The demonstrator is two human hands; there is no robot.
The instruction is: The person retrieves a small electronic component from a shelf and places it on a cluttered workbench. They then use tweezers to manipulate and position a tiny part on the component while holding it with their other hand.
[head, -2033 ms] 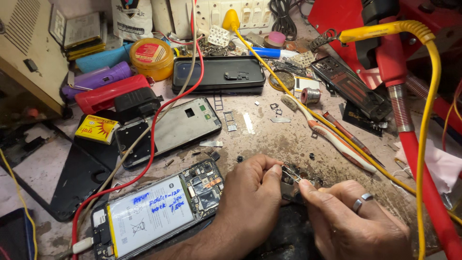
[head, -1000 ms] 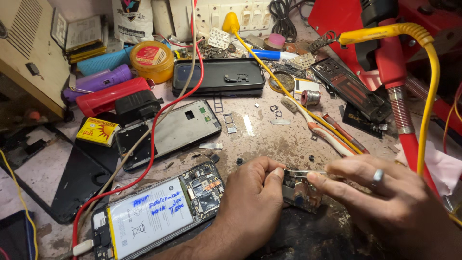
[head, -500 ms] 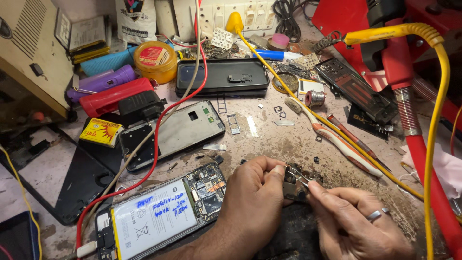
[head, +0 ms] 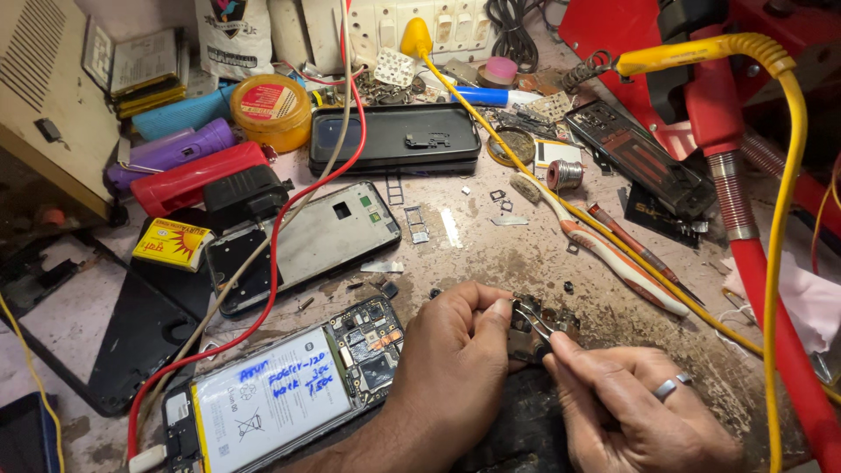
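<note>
My left hand [head: 451,359] pinches a small dark metal phone part [head: 526,337] against the worn bench top. My right hand [head: 639,407], a ring on one finger, grips thin metal tweezers [head: 533,320] whose tips touch that part. Just left of my left hand lies an opened phone [head: 280,394] with its white battery and bare circuit board showing. Part of the small piece is hidden by my fingers.
A grey phone back frame [head: 307,241] lies behind, crossed by a red wire [head: 289,210]. A black phone case [head: 394,140], yellow tin [head: 263,109], red and purple torches, a toothbrush [head: 604,250], solder spool [head: 565,173] and a yellow cable [head: 771,219] crowd the bench.
The right hand drew back from an outstretched reach over the part and now holds the tweezers to it. The left hand kept its pinch in the same spot.
</note>
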